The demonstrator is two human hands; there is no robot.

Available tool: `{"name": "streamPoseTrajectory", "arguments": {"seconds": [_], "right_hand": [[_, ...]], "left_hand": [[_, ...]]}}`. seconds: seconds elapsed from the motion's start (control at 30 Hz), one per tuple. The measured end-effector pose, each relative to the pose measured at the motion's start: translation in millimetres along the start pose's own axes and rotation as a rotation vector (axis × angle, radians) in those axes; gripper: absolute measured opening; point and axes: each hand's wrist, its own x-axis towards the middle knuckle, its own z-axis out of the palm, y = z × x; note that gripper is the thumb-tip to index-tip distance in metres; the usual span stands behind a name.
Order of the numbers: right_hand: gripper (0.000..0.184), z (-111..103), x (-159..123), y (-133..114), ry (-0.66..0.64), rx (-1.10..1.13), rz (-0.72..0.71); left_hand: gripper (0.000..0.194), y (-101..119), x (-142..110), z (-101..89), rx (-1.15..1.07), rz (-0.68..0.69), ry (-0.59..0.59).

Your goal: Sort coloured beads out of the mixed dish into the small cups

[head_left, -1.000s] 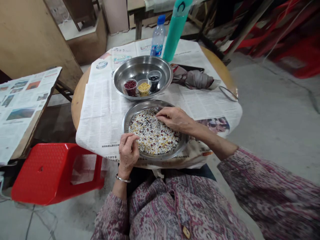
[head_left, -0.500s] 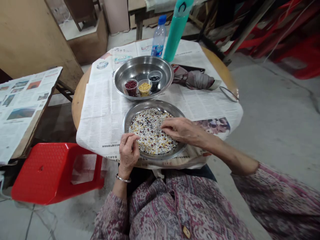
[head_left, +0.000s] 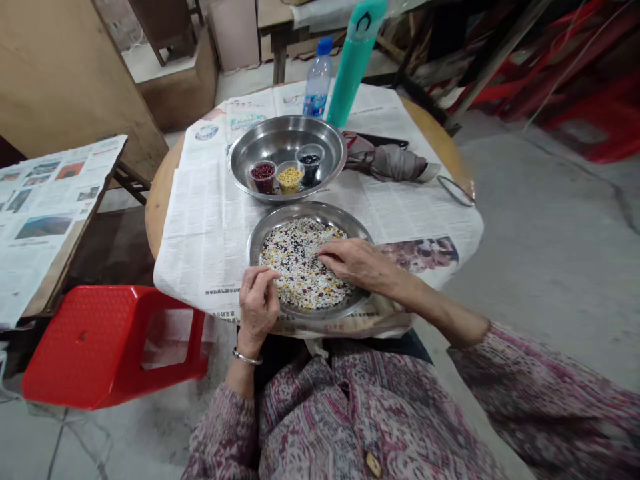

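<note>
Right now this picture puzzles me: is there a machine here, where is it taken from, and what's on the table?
There is no machine here, only a person's two bare hands, filmed by a camera worn on their head, looking forward and down. The right hand rests its fingers on mixed grains in a steel plate. The left hand, wearing a bangle, is curled at the plate's near edge. I can't tell whether either hand holds any grains. Beyond the plate stands a steel basin with three small cups of red, yellow and dark grains. All of this sits on newspaper spread over a round table.
</note>
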Motion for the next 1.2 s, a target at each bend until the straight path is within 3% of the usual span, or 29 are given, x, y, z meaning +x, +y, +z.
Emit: {"name": "streamPoseTrajectory", "arguments": {"seconds": [0.5,0.63,0.73,0.93,1.03,1.2], "right_hand": [[0.025,5,6,6,0.161,0.088,0.142],[0.034,7,7,8,0.212,0.093,0.197],[0.040,9,10,7,0.216,0.101,0.227],[0.035,11,14,6,0.176,0.136,0.268],[0.032,13,16,4,0.174,0.161,0.228],[0.025,15,23,0,0.139,0.209,0.002]], "left_hand": [[0.021,0,-1,0.4,-0.011,0.006,0.008],[0.022,1,0,0.5,-0.009,0.012,0.012],[0.021,1,1,0.6,-0.001,0.016,0.014],[0.022,0,0,0.6,-0.011,0.015,0.012],[0.022,0,0,0.2,-0.014,0.008,0.008],[0.022,-1,0,0.7,-0.008,0.012,0.008]]}}
